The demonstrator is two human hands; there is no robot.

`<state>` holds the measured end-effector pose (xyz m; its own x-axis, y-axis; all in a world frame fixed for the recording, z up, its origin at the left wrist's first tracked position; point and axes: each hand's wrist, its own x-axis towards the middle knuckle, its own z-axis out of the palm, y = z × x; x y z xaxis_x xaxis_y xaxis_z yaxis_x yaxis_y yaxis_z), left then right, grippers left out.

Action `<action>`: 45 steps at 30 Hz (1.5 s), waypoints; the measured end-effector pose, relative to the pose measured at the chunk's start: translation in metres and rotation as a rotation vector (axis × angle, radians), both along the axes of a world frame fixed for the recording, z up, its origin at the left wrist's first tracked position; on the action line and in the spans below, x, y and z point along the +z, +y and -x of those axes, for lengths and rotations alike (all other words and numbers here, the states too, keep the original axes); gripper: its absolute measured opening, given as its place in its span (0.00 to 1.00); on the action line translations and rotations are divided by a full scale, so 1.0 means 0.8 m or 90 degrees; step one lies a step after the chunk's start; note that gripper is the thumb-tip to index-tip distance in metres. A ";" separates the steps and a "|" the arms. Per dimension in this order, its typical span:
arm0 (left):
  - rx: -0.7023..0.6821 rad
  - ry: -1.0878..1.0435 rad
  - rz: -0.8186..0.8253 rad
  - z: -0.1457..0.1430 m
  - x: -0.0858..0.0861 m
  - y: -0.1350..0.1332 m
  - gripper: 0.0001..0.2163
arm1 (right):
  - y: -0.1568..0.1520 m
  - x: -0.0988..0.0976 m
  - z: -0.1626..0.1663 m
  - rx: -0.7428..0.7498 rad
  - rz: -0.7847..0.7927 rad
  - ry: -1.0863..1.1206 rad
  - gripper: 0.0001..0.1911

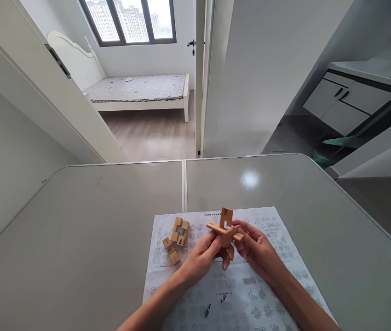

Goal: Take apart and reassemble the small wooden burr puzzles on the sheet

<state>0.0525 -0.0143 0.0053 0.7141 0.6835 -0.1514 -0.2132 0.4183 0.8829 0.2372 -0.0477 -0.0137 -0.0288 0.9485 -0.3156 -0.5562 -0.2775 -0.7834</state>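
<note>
Printed paper (237, 299) on grey table (78, 239) bears wooden blocks (181, 241); both hands (202, 253) (260, 250) grip crossed pieces (227, 236).

White bed (140, 87) below a 3-pane window (128, 20).

Beyond the grey table (78, 239), past a pale door frame (210, 82), a white bed (136, 106) with a patterned mattress (143, 87) stands on a light wooden floor (150, 138). Farther from the table, a dark-framed window (129, 23) lets in daylight. A plain wall (9, 142) rises left of the table; white cabinets (350, 99) sit in dimness past its far right corner. A bright reflection (250, 179) gleams on the table's surface.
</note>
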 end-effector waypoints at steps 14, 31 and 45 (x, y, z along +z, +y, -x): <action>-0.117 0.089 -0.150 0.007 -0.004 -0.007 0.20 | -0.001 -0.009 -0.002 0.035 -0.037 -0.107 0.17; -0.132 0.080 -0.149 0.007 -0.001 -0.002 0.21 | 0.000 -0.013 -0.004 -0.008 0.015 -0.008 0.18; -0.059 -0.089 0.145 0.007 -0.009 0.002 0.18 | 0.004 0.003 -0.018 0.285 -0.090 -0.089 0.21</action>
<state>0.0468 -0.0128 -0.0016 0.7964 0.5742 -0.1901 -0.2775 0.6261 0.7287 0.2517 -0.0443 -0.0109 -0.4103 0.8863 -0.2146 -0.2932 -0.3510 -0.8893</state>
